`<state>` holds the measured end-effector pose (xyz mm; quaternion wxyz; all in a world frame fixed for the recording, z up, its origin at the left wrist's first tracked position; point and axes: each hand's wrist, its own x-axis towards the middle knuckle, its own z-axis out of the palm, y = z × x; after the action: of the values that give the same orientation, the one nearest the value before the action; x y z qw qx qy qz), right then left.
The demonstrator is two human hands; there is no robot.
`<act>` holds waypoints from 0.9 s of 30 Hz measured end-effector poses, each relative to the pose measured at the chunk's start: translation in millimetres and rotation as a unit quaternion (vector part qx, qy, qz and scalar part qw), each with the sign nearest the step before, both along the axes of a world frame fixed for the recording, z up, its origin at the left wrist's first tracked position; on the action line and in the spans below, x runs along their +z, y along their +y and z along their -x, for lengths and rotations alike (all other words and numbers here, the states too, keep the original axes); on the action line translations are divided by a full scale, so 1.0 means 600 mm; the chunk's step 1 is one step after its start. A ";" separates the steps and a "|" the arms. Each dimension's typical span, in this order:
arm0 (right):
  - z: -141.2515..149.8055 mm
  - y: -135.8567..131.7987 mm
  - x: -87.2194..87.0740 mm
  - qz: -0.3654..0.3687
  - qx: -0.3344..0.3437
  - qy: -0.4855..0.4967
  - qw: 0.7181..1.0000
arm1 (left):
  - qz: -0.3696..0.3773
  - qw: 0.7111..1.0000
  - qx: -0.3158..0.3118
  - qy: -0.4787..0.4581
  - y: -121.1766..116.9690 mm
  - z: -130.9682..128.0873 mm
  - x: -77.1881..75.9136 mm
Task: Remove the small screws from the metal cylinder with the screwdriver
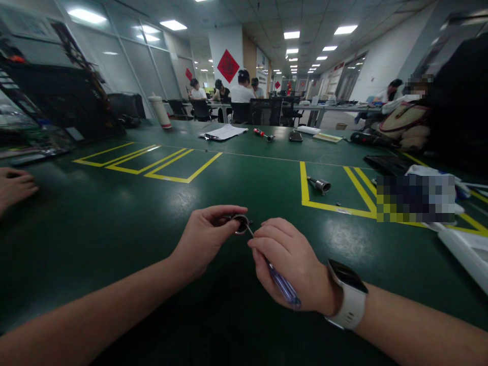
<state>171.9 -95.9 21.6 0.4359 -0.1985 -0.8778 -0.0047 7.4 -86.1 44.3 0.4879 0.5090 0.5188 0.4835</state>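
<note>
My left hand [202, 239] pinched a small round metal fitting [241, 224] between thumb and fingers, holding it above a dark green table [114, 218], its hollow mouth showing. My right hand [290, 254] was wrapped around a screwdriver [284, 285] with a translucent purple handle – the thin shaft slanted up and left to the fitting's right edge, though whether the tip touched was too small to tell. A pale watch band [348, 302] circled my right wrist.

Beyond my right hand, a second metal fitting [320, 185] lay on its side within yellow tape [305, 188], a tiny dark part [338, 204] near it. Farther back were papers [226, 132], a red-and-black screwdriver [259, 132] and a dark phone [296, 136]. At the far left edge rested another person's hand [15, 188], fingers curled.
</note>
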 end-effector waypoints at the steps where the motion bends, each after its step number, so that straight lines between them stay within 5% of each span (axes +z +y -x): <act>1: 0.001 0.000 0.000 0.000 -0.003 -0.002 1.000 | 0.002 1.000 0.002 0.000 0.000 -0.001 0.000; 8: 0.001 -0.003 0.001 0.021 0.006 0.003 1.000 | 0.011 1.000 -0.002 0.003 -0.001 -0.001 -0.002; 12: -0.008 -0.002 0.009 0.102 0.024 0.120 0.987 | 0.023 0.999 0.010 -0.035 0.007 0.002 0.001; 14: -0.013 0.008 0.009 0.220 -0.003 0.180 0.959 | 0.034 0.997 0.020 -0.066 0.014 0.006 0.002; 17: -0.016 0.034 -0.004 0.428 -0.029 0.227 0.874 | 0.051 0.993 0.015 -0.104 0.023 0.012 0.003; 20: -0.016 0.058 -0.023 0.532 -0.012 0.270 0.802 | 0.061 0.986 0.001 -0.153 0.029 0.017 0.004; 22: -0.015 0.066 -0.030 0.548 -0.011 0.270 0.792 | 0.065 0.981 -0.007 -0.182 0.030 0.019 0.006; 27: -0.012 0.067 -0.028 0.539 -0.066 0.199 0.816 | 0.082 0.966 -0.015 -0.247 0.029 0.018 0.014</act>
<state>179.0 -56.0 4.9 0.4228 -0.4561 -0.6185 0.4802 -3.7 -68.7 52.4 0.6478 0.3401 0.4126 0.5426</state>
